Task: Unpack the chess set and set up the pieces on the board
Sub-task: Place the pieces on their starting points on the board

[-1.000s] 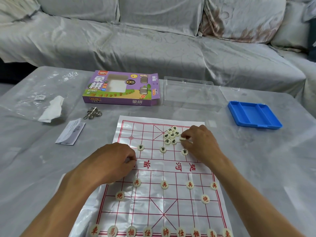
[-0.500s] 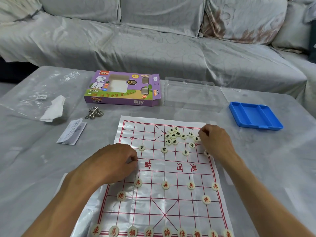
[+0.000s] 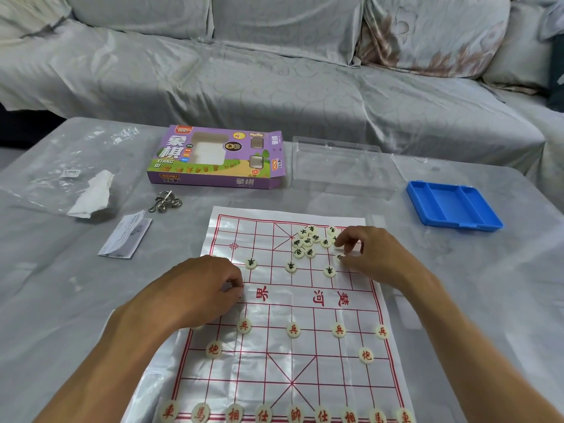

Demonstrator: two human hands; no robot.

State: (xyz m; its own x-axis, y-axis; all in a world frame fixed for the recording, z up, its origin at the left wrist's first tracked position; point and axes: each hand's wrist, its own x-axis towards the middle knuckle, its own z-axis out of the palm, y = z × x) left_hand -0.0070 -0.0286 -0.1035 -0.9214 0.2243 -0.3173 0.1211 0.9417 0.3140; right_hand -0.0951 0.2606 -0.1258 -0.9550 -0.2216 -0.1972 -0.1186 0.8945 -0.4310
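Glossy, creased white plastic board sheet with red lines; smooth cream plastic discs; shiny purple cardboard box; matt blue plastic tray.

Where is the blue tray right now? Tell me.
In the head view the blue tray lies on the table's far right, beyond the board's top-right corner and right of the clear plastic lid; the right hand is nearer the camera.
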